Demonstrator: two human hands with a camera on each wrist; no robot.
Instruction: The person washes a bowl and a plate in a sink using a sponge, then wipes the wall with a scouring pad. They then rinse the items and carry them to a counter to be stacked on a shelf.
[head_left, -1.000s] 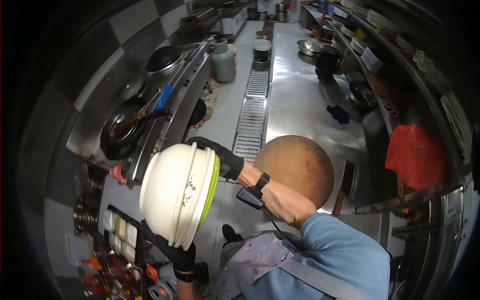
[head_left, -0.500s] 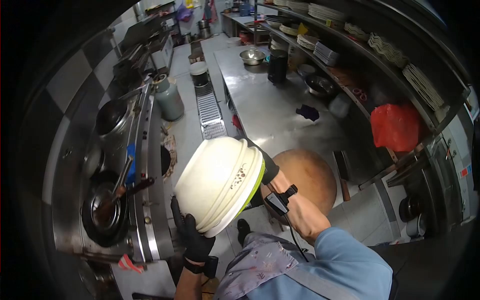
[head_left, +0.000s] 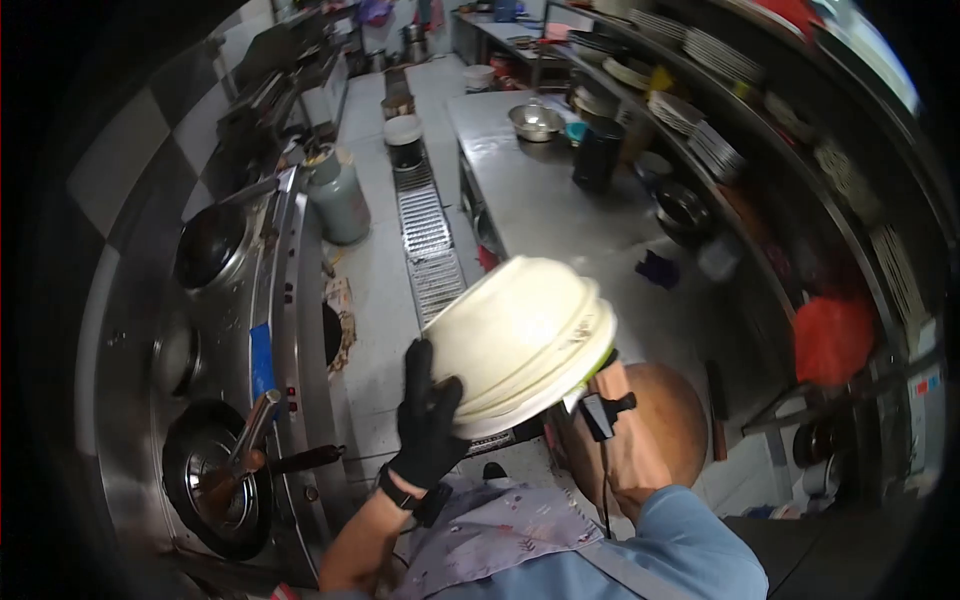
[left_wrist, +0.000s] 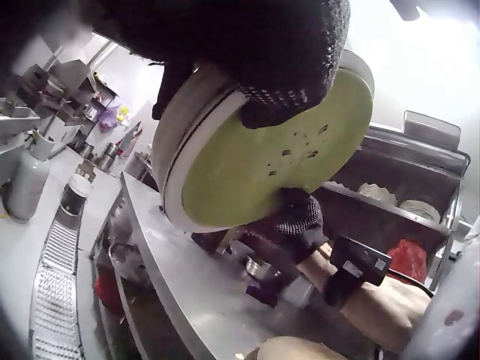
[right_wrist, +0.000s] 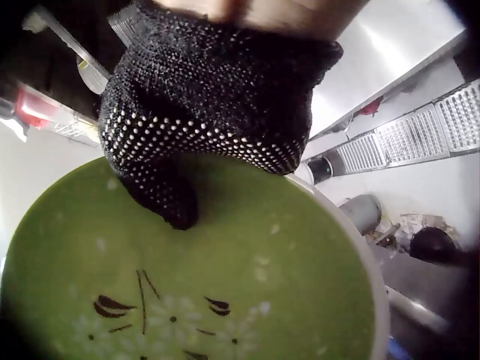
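A stack of bowls (head_left: 520,340), white outside and green inside (left_wrist: 277,150), is held up tilted between both black-gloved hands. My left hand (head_left: 430,400) grips its left side, fingers up the outer wall and the thumb over the rim (left_wrist: 285,97). My right hand (right_wrist: 202,135) holds the opposite rim, its thumb (right_wrist: 169,195) hooked inside on the green, flower-printed interior (right_wrist: 187,300). In the head view the right hand is hidden behind the bowls; only its forearm and wrist camera (head_left: 600,410) show. The stack hangs over the floor at the near end of the steel counter.
A long steel counter (head_left: 540,210) runs on the right, with a round wooden chopping board (head_left: 670,425), a metal bowl (head_left: 535,120) and shelves of plates (head_left: 700,140). A wok range (head_left: 205,245) lines the left, a ladle in the near wok (head_left: 225,480). A gas cylinder (head_left: 338,205) and drain grate (head_left: 430,240) sit between.
The stack has swung from the range side rightward toward the counter, and its opening now faces down and away. Both hands have kept their hold; my head turned right.
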